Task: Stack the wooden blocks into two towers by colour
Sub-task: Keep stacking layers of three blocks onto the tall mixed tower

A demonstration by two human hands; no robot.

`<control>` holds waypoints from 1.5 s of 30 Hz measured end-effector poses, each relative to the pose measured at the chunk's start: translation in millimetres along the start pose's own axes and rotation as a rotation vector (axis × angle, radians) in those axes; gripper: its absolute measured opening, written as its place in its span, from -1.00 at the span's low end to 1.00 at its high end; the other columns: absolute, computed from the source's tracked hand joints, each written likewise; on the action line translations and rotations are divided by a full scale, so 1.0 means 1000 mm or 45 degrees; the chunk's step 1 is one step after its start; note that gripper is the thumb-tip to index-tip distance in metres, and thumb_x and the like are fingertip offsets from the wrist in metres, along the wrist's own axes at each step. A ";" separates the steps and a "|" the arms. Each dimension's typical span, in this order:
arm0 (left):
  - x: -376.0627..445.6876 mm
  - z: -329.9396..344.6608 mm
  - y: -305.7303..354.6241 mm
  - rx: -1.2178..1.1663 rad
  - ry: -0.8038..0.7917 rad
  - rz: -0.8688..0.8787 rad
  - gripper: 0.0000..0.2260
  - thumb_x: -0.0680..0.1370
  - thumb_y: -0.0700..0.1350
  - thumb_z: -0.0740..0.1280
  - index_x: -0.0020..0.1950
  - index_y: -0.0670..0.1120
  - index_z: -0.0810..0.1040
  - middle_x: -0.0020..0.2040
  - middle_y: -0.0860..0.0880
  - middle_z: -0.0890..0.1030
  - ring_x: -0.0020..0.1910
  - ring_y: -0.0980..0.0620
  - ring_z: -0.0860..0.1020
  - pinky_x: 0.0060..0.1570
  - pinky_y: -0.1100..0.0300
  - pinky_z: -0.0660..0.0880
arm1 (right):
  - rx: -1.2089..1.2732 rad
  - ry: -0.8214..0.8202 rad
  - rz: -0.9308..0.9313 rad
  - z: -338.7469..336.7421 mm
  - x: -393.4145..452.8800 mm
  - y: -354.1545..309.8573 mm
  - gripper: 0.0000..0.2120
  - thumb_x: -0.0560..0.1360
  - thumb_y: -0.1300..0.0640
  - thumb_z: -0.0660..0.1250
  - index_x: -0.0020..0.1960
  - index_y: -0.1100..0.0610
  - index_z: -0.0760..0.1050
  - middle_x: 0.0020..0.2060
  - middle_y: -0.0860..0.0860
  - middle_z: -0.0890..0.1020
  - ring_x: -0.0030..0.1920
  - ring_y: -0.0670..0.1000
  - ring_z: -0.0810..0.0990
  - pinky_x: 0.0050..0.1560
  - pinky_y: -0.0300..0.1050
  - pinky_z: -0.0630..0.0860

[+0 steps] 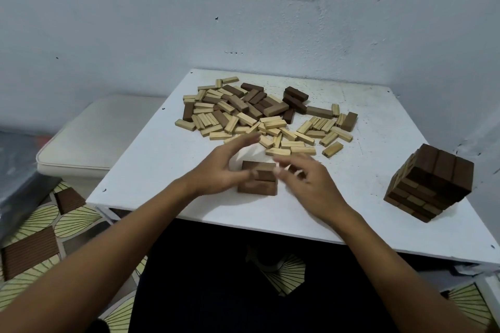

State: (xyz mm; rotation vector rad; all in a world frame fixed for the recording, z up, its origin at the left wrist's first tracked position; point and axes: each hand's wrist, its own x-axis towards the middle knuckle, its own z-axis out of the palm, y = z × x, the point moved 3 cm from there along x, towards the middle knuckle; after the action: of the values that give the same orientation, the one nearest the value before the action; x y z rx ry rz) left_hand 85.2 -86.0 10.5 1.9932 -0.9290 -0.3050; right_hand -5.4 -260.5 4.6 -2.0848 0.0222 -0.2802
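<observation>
head view: a white table (378, 121) carries a loose pile of blocks (259, 116) at its far middle, pale ones and dark ones jumbled together, some leaning on each other. a tall tower (430, 186) stands near the right front edge, with dark blocks on top and pale ends showing in its lower layers. nearer the person, a low dark stack (258, 180) sits between both hands, three blocks side by side on top, how many layers below i cannot tell.

the left hand (224, 167) hovers at the stack's left side, fingers spread and loosely bent, gripping nothing. the right hand (303, 181) is at the stack's right side, blurred with motion; its fingers look loosely curled, and i cannot tell whether they pinch anything or touch the wood.

likely risks from here: both hands crowd the low dark stack, so a careless brush from either side could skew its top row or push a block off line, and later layers would then sit crooked. reaching over it to the pile could drag a wrist across it. the tall tower looks close to the table edge and its layers appear slightly uneven; a bump to the table might topple it.
</observation>
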 end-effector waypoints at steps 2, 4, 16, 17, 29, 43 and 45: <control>-0.006 0.006 0.000 -0.310 0.249 -0.072 -0.50 0.53 0.07 0.32 0.45 0.03 0.35 0.38 0.03 0.47 0.36 0.23 0.39 0.32 0.27 0.35 | 0.263 0.164 0.118 0.004 0.003 -0.001 -0.66 0.58 -0.07 0.27 0.30 0.01 0.52 0.21 -0.06 0.57 0.20 -0.14 0.52 0.24 -0.07 0.48; -0.009 0.014 0.000 -0.481 0.417 -0.186 -0.62 0.56 0.18 0.22 0.37 0.15 0.39 0.37 0.03 0.48 0.36 0.20 0.39 0.37 0.22 0.32 | 0.500 0.213 0.214 0.015 0.004 -0.002 -0.47 0.54 -0.26 0.17 0.42 -0.03 0.39 0.38 -0.04 0.45 0.38 -0.07 0.41 0.42 0.02 0.34; -0.008 0.044 0.010 -0.913 0.759 -0.279 -0.55 0.48 0.33 -0.07 0.26 0.25 0.36 0.37 0.07 0.40 0.40 0.18 0.28 0.46 0.14 0.13 | 0.799 0.350 0.228 0.055 0.005 -0.024 -0.36 0.52 -0.26 -0.09 0.56 -0.10 0.00 0.54 -0.18 0.08 0.28 -0.49 0.16 0.32 -0.41 0.08; -0.009 0.044 0.011 -0.919 0.776 -0.271 -0.58 0.52 0.32 -0.07 0.25 0.24 0.36 0.37 0.06 0.40 0.41 0.16 0.27 0.46 0.15 0.13 | 0.797 0.360 0.219 0.056 0.006 -0.024 -0.38 0.54 -0.24 -0.10 0.57 -0.08 0.00 0.53 -0.18 0.09 0.19 -0.59 0.16 0.26 -0.48 0.09; -0.011 0.025 0.000 -0.423 0.682 -0.223 -0.74 0.57 0.07 0.25 0.20 0.00 0.52 0.14 0.13 0.56 0.18 0.18 0.49 0.07 0.43 0.38 | 0.441 0.383 0.100 0.039 0.010 -0.007 -0.64 0.57 0.16 0.30 0.36 0.01 0.42 0.32 -0.10 0.46 0.32 -0.17 0.40 0.09 -0.50 0.33; -0.015 -0.006 -0.019 0.450 -0.026 -0.026 -0.24 0.24 0.34 0.42 0.37 0.03 0.50 0.23 0.13 0.49 0.28 0.11 0.33 0.31 0.00 0.33 | -0.399 -0.363 -0.059 0.000 0.013 0.015 -0.26 0.32 -0.06 0.56 0.44 -0.01 0.38 0.40 -0.08 0.40 0.37 -0.14 0.25 0.38 -0.08 0.27; -0.014 -0.007 -0.018 0.449 -0.022 -0.023 -0.25 0.25 0.36 0.40 0.35 0.01 0.52 0.21 0.10 0.53 0.24 0.12 0.36 0.26 0.01 0.36 | -0.404 -0.352 -0.091 0.001 0.014 0.014 -0.32 0.35 -0.05 0.54 0.42 0.00 0.41 0.38 -0.08 0.42 0.34 -0.16 0.24 0.35 -0.08 0.28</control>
State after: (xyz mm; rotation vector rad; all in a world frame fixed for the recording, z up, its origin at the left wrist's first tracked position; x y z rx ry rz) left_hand 88.0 -65.6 -2.2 2.3232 -1.0317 -0.1763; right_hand 9.4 -268.6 -5.4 -2.4266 -0.1850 -0.0289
